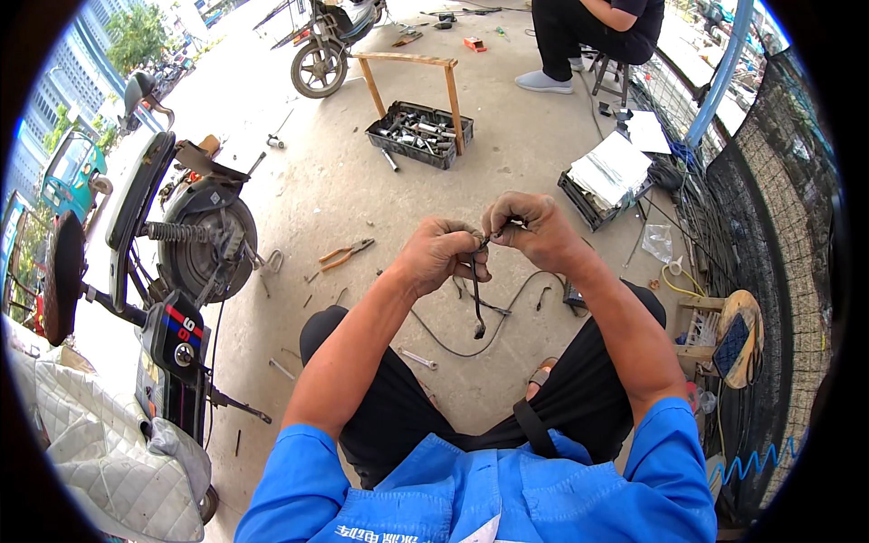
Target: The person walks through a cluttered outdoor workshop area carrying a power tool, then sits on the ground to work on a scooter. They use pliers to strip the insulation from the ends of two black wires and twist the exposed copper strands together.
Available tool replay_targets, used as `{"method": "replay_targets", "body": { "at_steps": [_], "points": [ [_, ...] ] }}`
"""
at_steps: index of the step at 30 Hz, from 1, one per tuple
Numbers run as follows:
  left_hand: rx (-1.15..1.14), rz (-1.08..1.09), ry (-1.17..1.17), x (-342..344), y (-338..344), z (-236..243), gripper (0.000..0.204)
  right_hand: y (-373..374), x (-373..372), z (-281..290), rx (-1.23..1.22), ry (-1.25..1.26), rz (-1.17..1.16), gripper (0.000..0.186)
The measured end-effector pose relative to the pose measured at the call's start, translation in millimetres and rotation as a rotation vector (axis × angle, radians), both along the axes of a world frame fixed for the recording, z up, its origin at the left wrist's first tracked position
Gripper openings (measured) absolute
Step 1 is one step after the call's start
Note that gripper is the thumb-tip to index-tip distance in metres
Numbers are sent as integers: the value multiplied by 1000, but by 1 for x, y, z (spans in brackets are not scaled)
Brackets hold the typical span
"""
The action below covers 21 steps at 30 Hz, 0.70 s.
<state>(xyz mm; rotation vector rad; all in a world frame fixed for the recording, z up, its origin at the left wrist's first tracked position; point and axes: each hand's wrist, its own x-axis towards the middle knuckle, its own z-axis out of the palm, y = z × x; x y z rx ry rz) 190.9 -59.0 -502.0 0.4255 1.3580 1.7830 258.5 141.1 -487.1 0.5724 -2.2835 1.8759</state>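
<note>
In front of my knees, both hands meet fingertip to fingertip. My left hand [444,253] is closed around a short black cable [476,294], which hangs below the fingers and ends in a thicker dark tip. My right hand [529,231] pinches the upper end of the same piece; the fingers partly hide the spot where they meet. Beneath them on the concrete lies a longer thin black cable [441,344] in a loose curve. Pliers with orange handles [344,256] rest on the floor to the left, and a metal wrench [418,359] lies between my legs.
An electric scooter [172,335] with its rear wheel exposed stands at left. Ahead is a black crate of metal tools [421,136] with a wooden handle. Papers [611,170] top another crate at right, near a mesh fence [769,208]. A person [597,36] sits on a stool beyond.
</note>
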Motion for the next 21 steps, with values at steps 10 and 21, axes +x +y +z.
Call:
{"method": "replay_targets", "body": {
  "at_steps": [10, 21],
  "points": [
    [-89, 116, 327, 3, -3, 10, 17, 2, 1, 0, -82, -238, -67, 19],
    [-146, 185, 529, 8, -3, 7, 17, 8, -4, -5, 177, -265, -119, 32]
  ]
}}
